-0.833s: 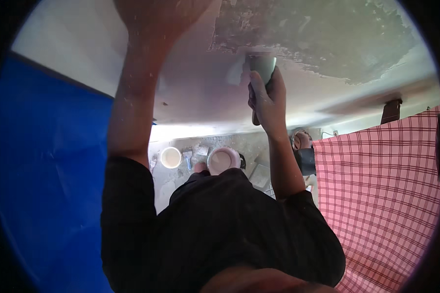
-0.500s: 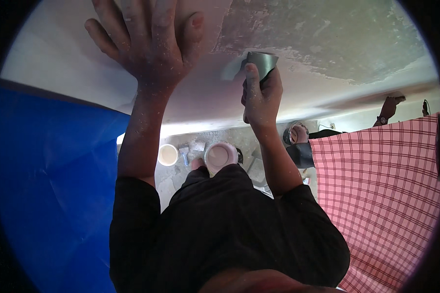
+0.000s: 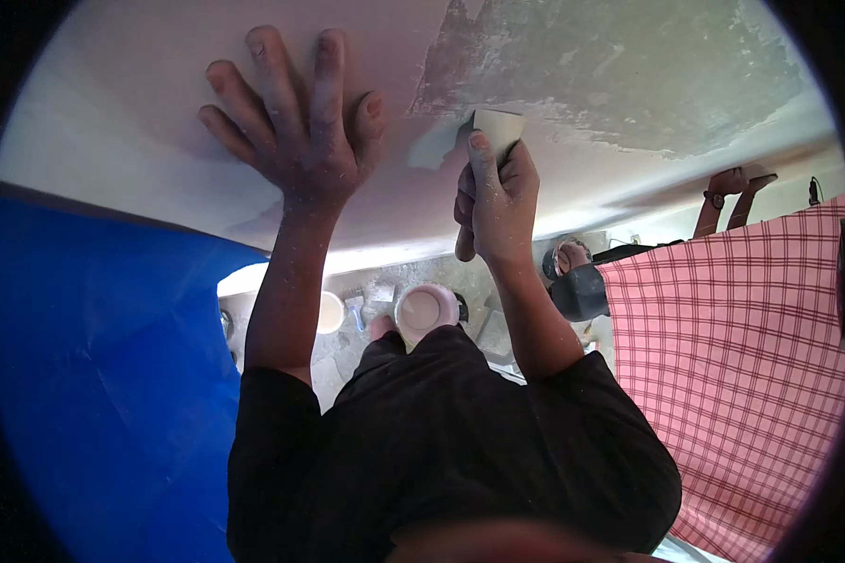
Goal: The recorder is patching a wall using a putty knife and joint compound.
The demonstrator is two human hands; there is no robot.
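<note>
Fingers spread, my left hand (image 3: 305, 141) lies flat against the pale wall (image 3: 113, 103). My right hand (image 3: 499, 202) grips a putty knife (image 3: 499, 124) by its handle, which my fingers mostly hide. Its wide blade catches the light and looks whitish. The blade is at the wall, just below the ragged lower edge of a rough grey patch (image 3: 620, 66). Left of the blade lies a lighter, greyish smear on the wall. Specks of white dust dot both hands and forearms.
On the floor below stand a pink-rimmed bucket (image 3: 425, 310), a cream tub (image 3: 330, 312) and a blue-handled brush (image 3: 357, 310). Blue sheeting (image 3: 94, 375) hangs at left. At right, a co-worker in a pink checked shirt (image 3: 723, 357) has both hands at the wall.
My left hand has slid down the wall and slightly right. The putty knife has shifted a little down and left, its blade now brighter. The co-worker's second hand has come into view.
</note>
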